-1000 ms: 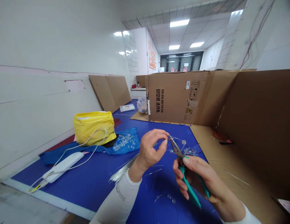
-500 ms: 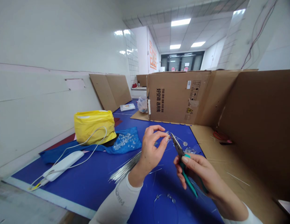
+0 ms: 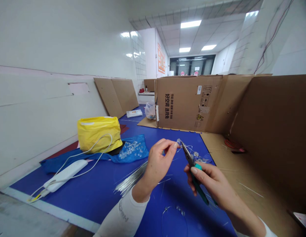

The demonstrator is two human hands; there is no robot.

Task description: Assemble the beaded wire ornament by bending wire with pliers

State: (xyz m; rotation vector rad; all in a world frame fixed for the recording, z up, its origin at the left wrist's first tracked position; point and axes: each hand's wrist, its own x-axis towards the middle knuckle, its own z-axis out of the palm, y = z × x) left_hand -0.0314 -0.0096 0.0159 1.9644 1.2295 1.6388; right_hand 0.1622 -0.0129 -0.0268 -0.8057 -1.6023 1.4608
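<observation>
Plier work on beaded wire (image 3: 178,141), held up over the blue surface (image 3: 101,194).
Left hand (image 3: 158,161): thumb and forefinger pinch wire beside the plier nose. Right hand (image 3: 212,177): fingers wrapped round the pliers (image 3: 189,158). Advisable: pinch close, squeeze gently, spare the bead.

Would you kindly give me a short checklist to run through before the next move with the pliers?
1. Pliers held in the right hand: ok.
2. Left hand in position: ok, thumb and forefinger close together by a clear bead.
3. Plier tips gripping something: cannot tell; they are beside the bead, but the detail is too fine.
4. Spare beads in view: ok, spread on the blue cloth.
5. Wire bundle gathered together: ok, beside the left forearm.
6. No stray wire around: not ok, a loose wire lies on the cardboard at right.
</observation>
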